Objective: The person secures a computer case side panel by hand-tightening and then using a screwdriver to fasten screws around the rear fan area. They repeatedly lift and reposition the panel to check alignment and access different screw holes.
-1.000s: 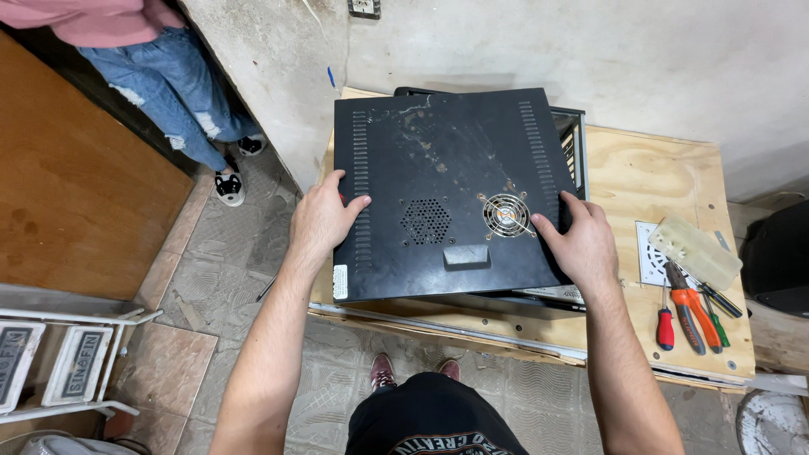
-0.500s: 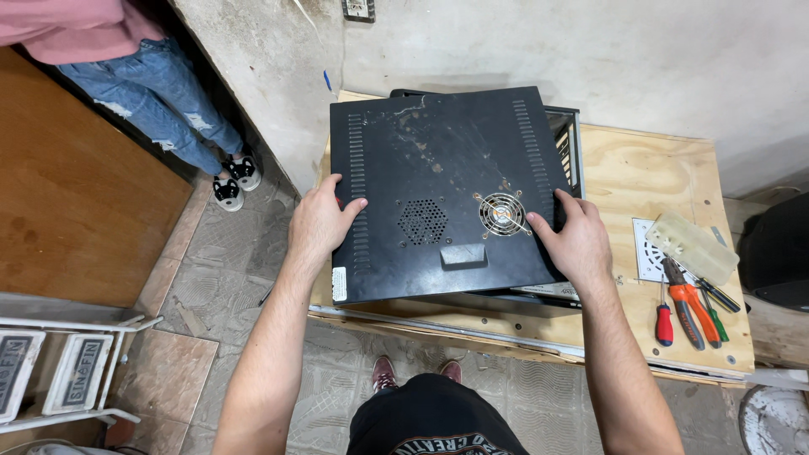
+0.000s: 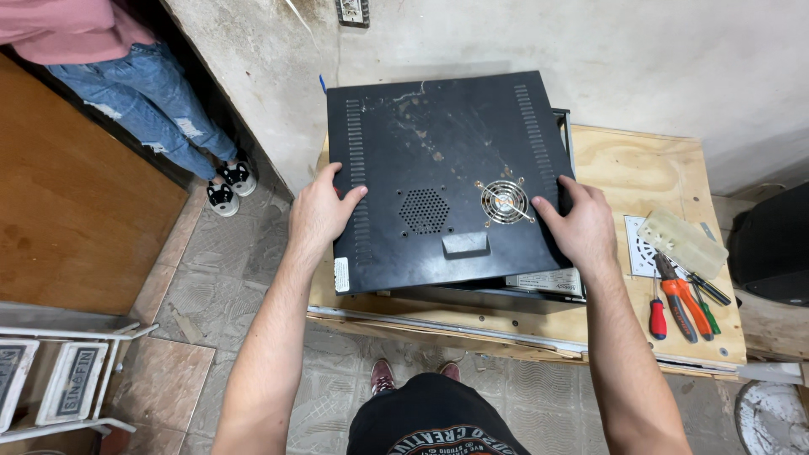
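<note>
A black metal computer case side panel (image 3: pixel 438 168), dusty, with vent slots, a round mesh vent and a fan grille, lies askew on top of the computer case (image 3: pixel 506 291) on a plywood workbench (image 3: pixel 640 168). My left hand (image 3: pixel 320 215) grips the panel's left edge. The panel's right edge is held by my right hand (image 3: pixel 577 223), close to the fan grille. Only the front and right rim of the case show under the panel.
Orange-handled pliers (image 3: pixel 678 295), a red screwdriver (image 3: pixel 657 312) and a green one (image 3: pixel 706 312) lie at the bench's right, by a translucent plastic box (image 3: pixel 683 243) and a white drain grate (image 3: pixel 638 248). A person in jeans (image 3: pixel 152 118) stands at far left. A white rack (image 3: pixel 59 379) is bottom left.
Both hands have shifted the panel slightly toward the wall and to the left over the case. The person in jeans has stepped a little.
</note>
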